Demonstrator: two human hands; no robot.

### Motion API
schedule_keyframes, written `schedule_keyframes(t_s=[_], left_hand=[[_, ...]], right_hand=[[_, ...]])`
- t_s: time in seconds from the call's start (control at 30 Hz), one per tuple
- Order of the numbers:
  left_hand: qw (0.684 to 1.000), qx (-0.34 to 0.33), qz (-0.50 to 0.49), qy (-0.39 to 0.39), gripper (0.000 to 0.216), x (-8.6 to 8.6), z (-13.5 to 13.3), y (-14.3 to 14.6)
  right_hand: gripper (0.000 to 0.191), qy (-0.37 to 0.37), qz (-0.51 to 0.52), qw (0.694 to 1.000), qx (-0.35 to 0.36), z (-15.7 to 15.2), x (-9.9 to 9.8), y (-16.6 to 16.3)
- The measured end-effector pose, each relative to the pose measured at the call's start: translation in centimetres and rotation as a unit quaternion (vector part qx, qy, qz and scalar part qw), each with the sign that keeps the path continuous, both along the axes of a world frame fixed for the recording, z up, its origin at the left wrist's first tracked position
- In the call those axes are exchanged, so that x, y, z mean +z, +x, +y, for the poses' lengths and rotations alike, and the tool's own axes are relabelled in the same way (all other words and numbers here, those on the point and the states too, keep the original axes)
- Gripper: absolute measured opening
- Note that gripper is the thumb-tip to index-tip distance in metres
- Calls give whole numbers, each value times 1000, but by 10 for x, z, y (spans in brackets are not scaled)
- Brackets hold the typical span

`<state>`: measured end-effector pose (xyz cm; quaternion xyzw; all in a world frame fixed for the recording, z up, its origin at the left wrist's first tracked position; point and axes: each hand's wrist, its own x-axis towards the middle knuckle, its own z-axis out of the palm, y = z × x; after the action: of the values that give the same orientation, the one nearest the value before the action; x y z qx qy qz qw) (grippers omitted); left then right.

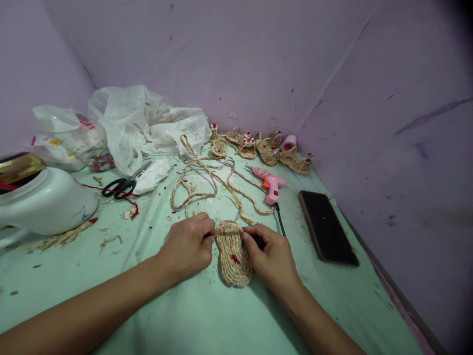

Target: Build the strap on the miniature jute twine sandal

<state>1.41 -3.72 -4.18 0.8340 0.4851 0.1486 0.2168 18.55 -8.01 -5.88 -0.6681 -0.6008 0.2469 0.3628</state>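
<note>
A small slipper sole point(229, 256) of coiled straw cord, with a red spot on it, lies on the green cloth between my hands. Across its narrower far end runs a darker strip of straw braid point(229, 232). My left hand point(189, 242) is closed, pinching the strip's left end at the sole's edge. Thumb and fingertips of my right hand point(272, 254) pinch the other end, with the thumb against the sole's side. A long braided straw cord point(201, 195) lies in loose loops just beyond. To its right rests a pink glue gun point(271, 183) with a black cable.
Several small straw slippers point(268, 152) with red and white beads line the wall. Black scissors point(120, 187) and a white pot-like vessel point(48, 199) are at left, with plastic bags point(148, 123) behind. A phone point(327, 227) lies right of my right hand.
</note>
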Motion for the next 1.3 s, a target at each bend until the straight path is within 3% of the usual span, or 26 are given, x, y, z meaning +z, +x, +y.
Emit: schedule_keyframes(t_s=[0.57, 0.77, 1.3], left_hand=[[1000, -3, 3, 0, 12, 0, 0, 0], [1000, 0, 0, 2, 11, 0, -1, 0], [989, -2, -123, 77, 12, -3, -9, -3]], right_hand=[[16, -6, -1, 1000, 0, 0, 3, -1], [12, 4, 55, 998, 3, -1, 2, -1], [10, 159, 62, 985, 23, -2, 7, -7]])
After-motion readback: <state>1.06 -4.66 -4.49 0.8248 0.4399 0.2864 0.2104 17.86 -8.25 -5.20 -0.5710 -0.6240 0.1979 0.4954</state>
